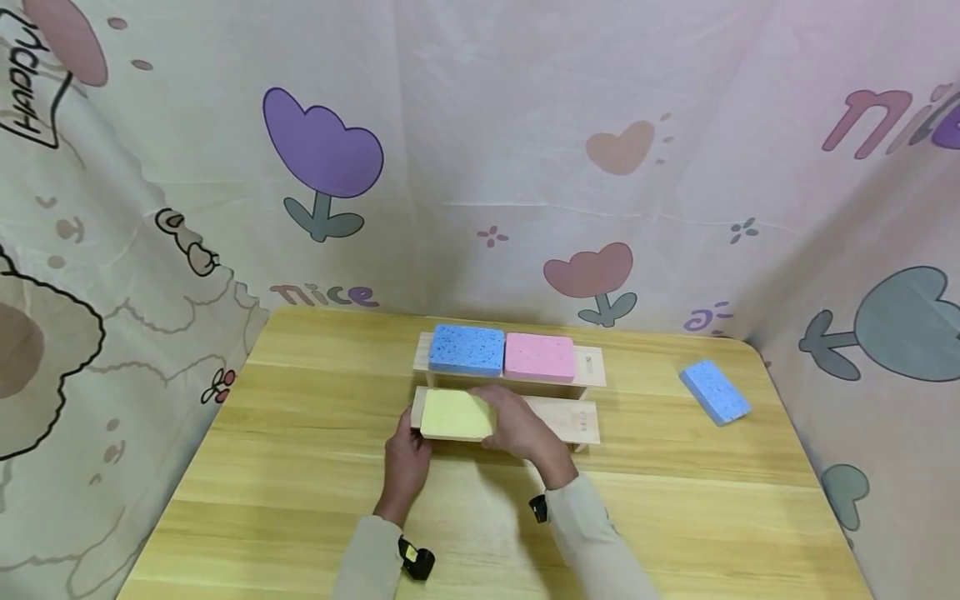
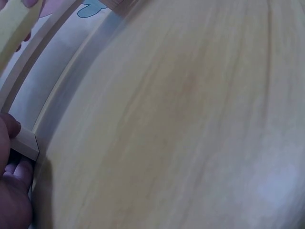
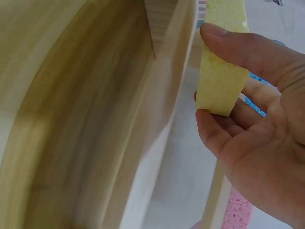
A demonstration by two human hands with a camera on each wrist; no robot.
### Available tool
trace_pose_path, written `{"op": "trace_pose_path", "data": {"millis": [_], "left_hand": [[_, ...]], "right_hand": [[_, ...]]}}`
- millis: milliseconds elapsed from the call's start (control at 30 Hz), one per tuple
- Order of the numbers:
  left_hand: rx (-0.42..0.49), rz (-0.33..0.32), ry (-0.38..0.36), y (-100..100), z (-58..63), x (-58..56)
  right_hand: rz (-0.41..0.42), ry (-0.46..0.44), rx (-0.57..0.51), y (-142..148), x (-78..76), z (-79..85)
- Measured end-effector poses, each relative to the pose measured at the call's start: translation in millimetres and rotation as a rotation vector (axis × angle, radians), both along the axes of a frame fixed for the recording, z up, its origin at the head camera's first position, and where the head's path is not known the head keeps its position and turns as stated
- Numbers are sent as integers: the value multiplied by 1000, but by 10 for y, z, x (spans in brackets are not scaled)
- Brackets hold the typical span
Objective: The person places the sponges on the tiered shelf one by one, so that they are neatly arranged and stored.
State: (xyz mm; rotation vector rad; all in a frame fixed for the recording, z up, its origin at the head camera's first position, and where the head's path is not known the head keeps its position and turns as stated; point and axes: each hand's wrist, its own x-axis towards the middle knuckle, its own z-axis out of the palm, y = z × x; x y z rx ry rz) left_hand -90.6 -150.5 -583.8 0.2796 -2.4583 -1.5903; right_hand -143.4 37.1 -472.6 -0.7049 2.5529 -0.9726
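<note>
A yellow sponge [image 1: 456, 415] lies over the left part of the front wooden stand [image 1: 558, 419]. My right hand [image 1: 517, 423] grips the sponge at its right end, with the thumb on the near side and fingers on the far side in the right wrist view. My left hand [image 1: 407, 462] holds the left end of that stand. In the left wrist view, its thumb and fingers curl round the stand's end [image 2: 27, 144]. Behind, a blue sponge [image 1: 467, 350] and a pink sponge [image 1: 540, 357] lie side by side on the rear stand [image 1: 592, 367].
Another blue sponge [image 1: 715, 392] lies slanted on the wooden table [image 1: 675, 500], right of the stands. A printed cloth [image 1: 465, 167] hangs behind the table and along both sides. The two stands are parallel, with a narrow gap between them.
</note>
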Motion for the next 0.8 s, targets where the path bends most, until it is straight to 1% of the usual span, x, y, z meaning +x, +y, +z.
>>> {"op": "trace_pose_path", "data": {"millis": [167,333,500,600,800], "left_hand": [[4,14,14,7,0,2],[-13,18,16,6,5,4],[-8,18,1,5,22,1],[-2,19,-11,4,31,-1],[19,13,-13,6,36,-3]], "right_hand": [[-2,35,-20,-6,-18,-65],[-15,35,-39,-15,-31,-114],[-26,42,-19,-21,-50,-153],[-35,35,-27,-22,-56,-169],[-35,50,-38,-15,-72,-201]]}}
